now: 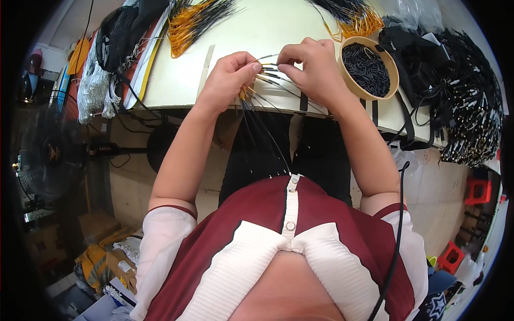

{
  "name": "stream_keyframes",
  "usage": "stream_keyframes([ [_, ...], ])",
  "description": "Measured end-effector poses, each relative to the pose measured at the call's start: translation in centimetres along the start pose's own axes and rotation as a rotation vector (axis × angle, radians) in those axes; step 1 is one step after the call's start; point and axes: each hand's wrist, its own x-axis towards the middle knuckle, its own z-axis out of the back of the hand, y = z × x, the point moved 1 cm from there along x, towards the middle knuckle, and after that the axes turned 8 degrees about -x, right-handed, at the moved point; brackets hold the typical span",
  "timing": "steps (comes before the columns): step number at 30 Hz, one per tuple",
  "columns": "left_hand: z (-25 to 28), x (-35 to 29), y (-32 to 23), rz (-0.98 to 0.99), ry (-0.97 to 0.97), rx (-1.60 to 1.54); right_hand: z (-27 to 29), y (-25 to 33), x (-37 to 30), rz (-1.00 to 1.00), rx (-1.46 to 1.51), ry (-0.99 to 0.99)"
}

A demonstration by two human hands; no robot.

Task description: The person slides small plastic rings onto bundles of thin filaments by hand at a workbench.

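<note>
A: Head view: what is grasped?
B: A bundle of thin black wires (262, 101) is pinched at centre frame by the left hand (227, 80); one strand is gripped by the right hand (310, 67).
A: Progress?
B: Judged partial: finished bundles (193, 21) are stacked upper left, and the bowl of black sleeves (368, 68) remains full.

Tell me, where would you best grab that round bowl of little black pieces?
I'd pinch the tan bowl by its bare rim on the near right side, coming from above. Its open top faces up, the right hand crowds its left, and black cables lie further right.
</note>
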Motion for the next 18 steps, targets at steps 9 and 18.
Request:
stream_keyframes([
  [9,-0.6,0.2,0.3,-0.007,0.008,0.066,-0.6,-1.2,0.2,-0.265,0.212,0.131],
  [18,-0.6,0.2,0.5,-0.017,0.038,0.019,-1.9,-2.1,0.0,-0.350,0.634,0.197],
])
